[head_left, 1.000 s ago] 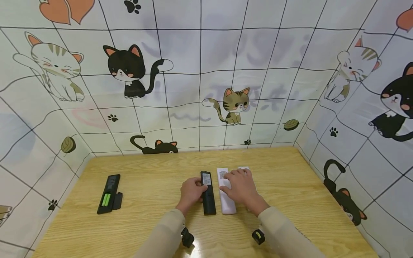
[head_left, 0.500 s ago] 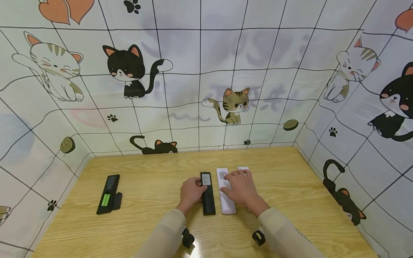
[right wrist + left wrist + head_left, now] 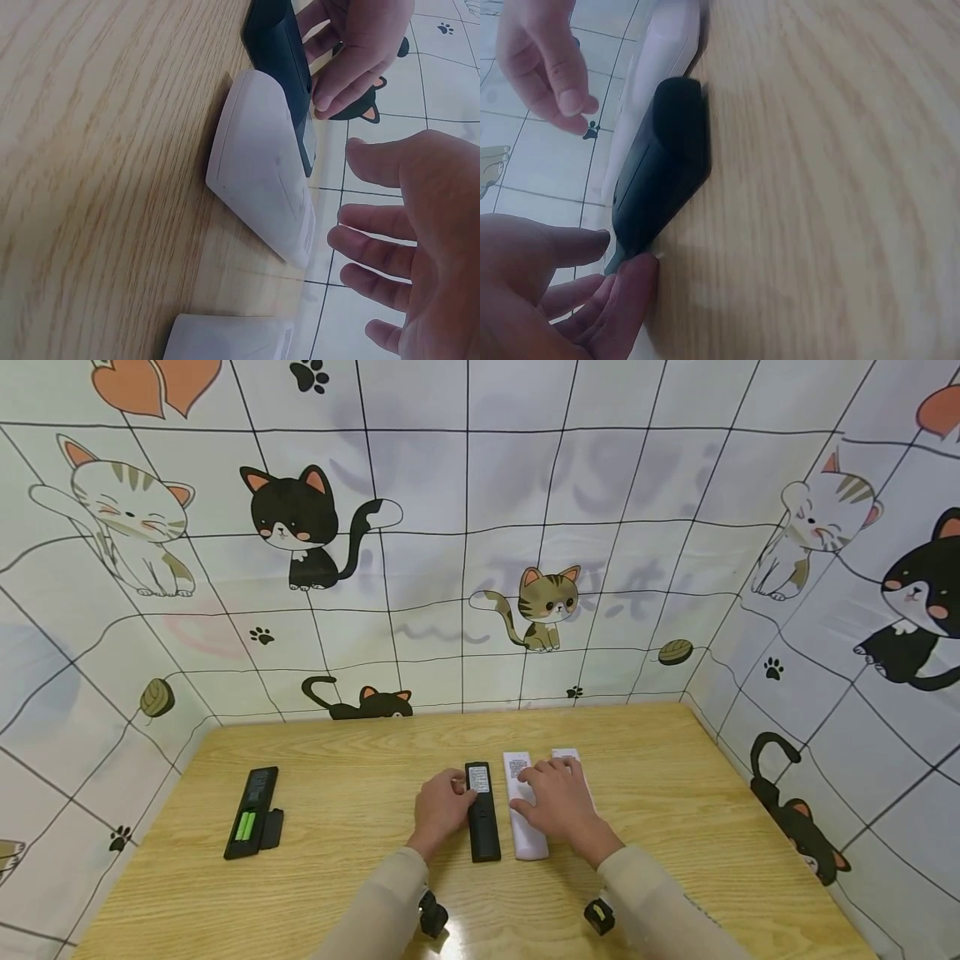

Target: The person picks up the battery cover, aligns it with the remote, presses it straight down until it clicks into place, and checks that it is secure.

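Note:
A black remote control lies face down on the table, a label near its far end. My left hand is at its left side, thumb at the edge and loosely bent fingertips close beside the remote in the left wrist view. To the right lies a white remote control, also back side up. Over it and a second white remote control, my right hand hovers with spread, relaxed fingers. The right wrist view shows that hand holding nothing, apart from the white remote. In the head view it covers most of the second one.
At the table's left lies another black remote control, its battery bay uncovered with green batteries inside. A loose black battery cover sits beside it. Cloth walls printed with cats enclose the wooden table.
My left thumb has slid from the top of the black remote to its left edge, and the hand has shifted slightly left. My right hand stays nearly where it was.

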Demonstrator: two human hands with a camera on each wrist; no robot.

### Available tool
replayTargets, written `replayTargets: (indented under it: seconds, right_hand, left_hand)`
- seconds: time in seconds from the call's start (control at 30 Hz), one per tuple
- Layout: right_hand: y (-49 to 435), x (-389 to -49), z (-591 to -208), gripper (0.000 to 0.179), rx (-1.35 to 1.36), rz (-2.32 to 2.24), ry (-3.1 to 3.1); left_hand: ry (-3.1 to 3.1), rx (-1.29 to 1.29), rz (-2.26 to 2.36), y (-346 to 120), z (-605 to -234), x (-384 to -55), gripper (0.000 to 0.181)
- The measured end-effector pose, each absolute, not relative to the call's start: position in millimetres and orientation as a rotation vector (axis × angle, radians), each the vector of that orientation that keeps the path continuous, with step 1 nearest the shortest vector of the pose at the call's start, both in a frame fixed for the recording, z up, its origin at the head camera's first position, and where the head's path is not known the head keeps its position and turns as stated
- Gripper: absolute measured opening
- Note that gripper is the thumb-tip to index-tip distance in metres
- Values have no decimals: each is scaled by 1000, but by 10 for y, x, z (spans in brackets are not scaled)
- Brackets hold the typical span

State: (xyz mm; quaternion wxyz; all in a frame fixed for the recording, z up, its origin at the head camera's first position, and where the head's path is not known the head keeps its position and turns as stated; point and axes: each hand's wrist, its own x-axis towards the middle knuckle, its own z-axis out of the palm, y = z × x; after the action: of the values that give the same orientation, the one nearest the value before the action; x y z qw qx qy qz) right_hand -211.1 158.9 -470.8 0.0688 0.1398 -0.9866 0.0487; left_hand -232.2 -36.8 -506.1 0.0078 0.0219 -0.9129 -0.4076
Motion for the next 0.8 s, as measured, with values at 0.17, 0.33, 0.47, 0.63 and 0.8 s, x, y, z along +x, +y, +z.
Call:
replayTargets:
  seconds: [0.17,0.33,0.47,0.63,0.8]
  right_hand:
    - [1548,-2107,-4732,38,434,155,-2964]
    - [1442,-2093,-4726,39,464,175,-2973]
    - [1287,-2092,-4720,41,520,232,-2966]
    - [1074,-2072,-4727,44,599,200,-2998]
    - [842,-2055,-4795,44,704,161,-2996]
  left_hand:
    - [-2833,69,-1268,-503,-5053,-2348,32]
    - [-2835,46,-1186,-685,-5031,-2379,31]
    - [-2849,54,-1161,-882,-4985,-2389,32]
    - [-2882,55,-1124,-1192,-4929,-2384,33]
    - [-2897,70,-1025,-1566,-4898,-2363,33]
